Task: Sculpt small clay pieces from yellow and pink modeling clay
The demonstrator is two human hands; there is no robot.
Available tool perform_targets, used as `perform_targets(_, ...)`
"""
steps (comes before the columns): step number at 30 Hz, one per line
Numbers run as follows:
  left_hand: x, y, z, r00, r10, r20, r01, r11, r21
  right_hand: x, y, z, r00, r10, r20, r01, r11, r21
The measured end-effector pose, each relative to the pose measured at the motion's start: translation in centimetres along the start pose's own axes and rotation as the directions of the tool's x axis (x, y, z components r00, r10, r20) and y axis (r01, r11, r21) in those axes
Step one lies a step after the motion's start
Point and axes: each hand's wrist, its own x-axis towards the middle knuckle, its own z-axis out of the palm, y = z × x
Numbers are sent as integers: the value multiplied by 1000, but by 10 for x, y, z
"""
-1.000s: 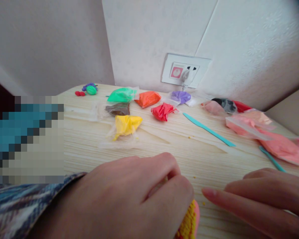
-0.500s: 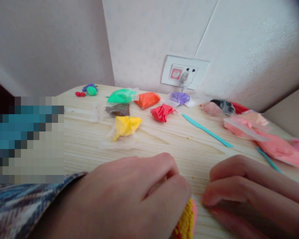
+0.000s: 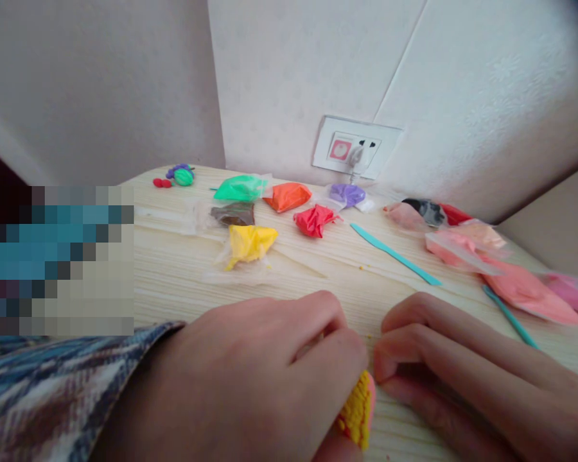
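Note:
My left hand (image 3: 250,372) is closed around a yellow and pink piece of modelling clay (image 3: 358,410), low in the view. Its yellow side has a rough, crumbly surface, and a smooth pink edge shows on the right; the rest is hidden behind my hand. Just right of the clay, my right hand (image 3: 443,366) has its fingers bent, with thumb and fingertips brought together close to the tabletop. Whatever may be between those fingertips is too small or too hidden to make out. A narrow gap separates the right fingertips from the clay.
Bags of yellow (image 3: 252,242), green (image 3: 241,188), orange (image 3: 288,196), red (image 3: 314,221) and purple clay (image 3: 347,194) lie across the wooden table (image 3: 308,276). A turquoise clay knife (image 3: 395,254) rests beyond my hands. Pink bagged clay (image 3: 530,290) lies right, beside another turquoise tool (image 3: 510,317).
My right hand has moved left, nearer to the clay piece, and its fingertips have drawn together. My left hand keeps its hold on the clay. The view has shifted slightly.

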Motion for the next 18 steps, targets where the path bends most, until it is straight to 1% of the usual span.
perform_targets(2,-1,-1,2,995,21,-95,-17,999,39,0,3,4,1000,-8,-26,7,1000,-9)
perform_targets(3,-1,-1,1,996,12,-88,-8,999,46,1,4,5,999,-9,-53,9,1000,-2)
perform_targets(4,1,0,0,999,-10,-32,11,999,37,1,4,6,996,-18,-91,19,1000,10)
perform_targets(5,4,0,-1,997,-38,61,37,999,19,2,4,6,991,-34,-130,37,999,23)
perform_targets(6,7,1,-3,983,-67,173,69,998,-4,3,4,6,985,-57,-165,65,997,41)
perform_targets(7,10,2,-5,961,-93,260,102,995,-23,4,3,5,979,-79,-187,92,994,62)
perform_targets(8,12,3,-7,947,-110,301,126,991,-35,5,2,4,977,-94,-191,111,990,85)
perform_targets(9,15,4,-8,939,-128,319,149,988,-41,6,0,3,977,-104,-187,126,986,109)
perform_targets(12,18,7,-12,941,-175,291,199,979,-54,7,-2,1,982,-98,-164,123,981,152)
perform_targets(14,17,7,-12,943,-191,271,219,973,-78,8,-3,0,983,-91,-159,112,985,130)
perform_targets(18,14,6,-9,965,-163,206,195,970,-145,8,-5,-1,987,-94,-131,106,990,94)
